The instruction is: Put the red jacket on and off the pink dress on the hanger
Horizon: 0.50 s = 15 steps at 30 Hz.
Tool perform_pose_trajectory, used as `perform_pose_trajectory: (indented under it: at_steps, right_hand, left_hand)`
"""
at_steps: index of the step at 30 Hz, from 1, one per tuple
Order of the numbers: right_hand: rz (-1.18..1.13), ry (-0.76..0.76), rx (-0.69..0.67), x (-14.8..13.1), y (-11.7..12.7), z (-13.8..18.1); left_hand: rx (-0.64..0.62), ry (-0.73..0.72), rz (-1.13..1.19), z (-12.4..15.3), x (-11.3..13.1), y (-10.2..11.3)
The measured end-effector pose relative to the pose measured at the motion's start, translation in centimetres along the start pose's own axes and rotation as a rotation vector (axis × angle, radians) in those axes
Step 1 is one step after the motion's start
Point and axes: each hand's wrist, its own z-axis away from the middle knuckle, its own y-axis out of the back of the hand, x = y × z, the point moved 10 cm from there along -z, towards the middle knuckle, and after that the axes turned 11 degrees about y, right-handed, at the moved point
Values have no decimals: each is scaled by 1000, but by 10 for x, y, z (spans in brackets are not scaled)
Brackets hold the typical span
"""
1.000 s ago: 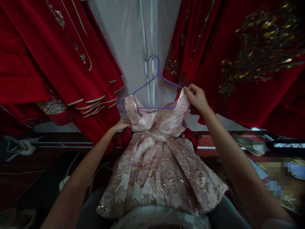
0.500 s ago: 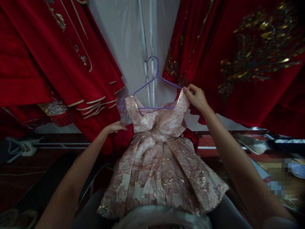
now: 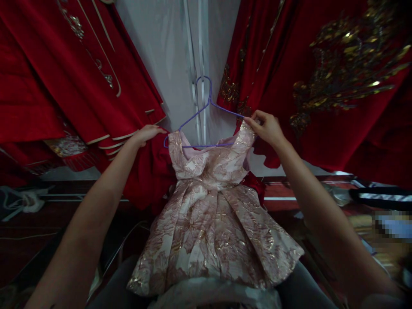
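Note:
A pink and gold brocade dress (image 3: 206, 231) hangs in front of me on a purple hanger (image 3: 193, 116), its skirt spreading over my lap. My right hand (image 3: 267, 128) pinches the dress's right shoulder strap at the hanger's end. At the opposite side, my left hand (image 3: 146, 135) has its fingers closed on the top of a red garment (image 3: 148, 171), just beside the left shoulder strap. This red cloth lies behind the dress and shows on both sides of its waist. My left fingertips are partly hidden by the cloth.
Red embroidered garments hang at the left (image 3: 106, 56) and the right (image 3: 322, 128), the right one with gold sequins. Between them is a pale wall (image 3: 151, 43) with two metal uprights. A white-laced shoe (image 3: 28, 199) rests on the floor at left; blurred items lie at lower right.
My left hand has risen from beside the dress's waist to the left shoulder strap, and the red cloth has come up with it. My right hand keeps its pinch.

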Motion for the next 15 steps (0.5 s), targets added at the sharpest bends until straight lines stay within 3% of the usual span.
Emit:
perform_pose_trajectory:
  at_steps: [3,6,11,15]
  right_hand:
    - [99,18,40,-29,13,6]
    - [172,10,91,-56,19,18]
    - [125,-35,98,-59,10,23]
    - [-45,-134,-66,-16,-15,-7]
  left_hand:
    - [289,-168,-252,14,52,8]
    - [454,-402,-174,43,94,-8]
    - [313,-703,187,72,124,-41]
    - [276,-736,72,65,127,-40]
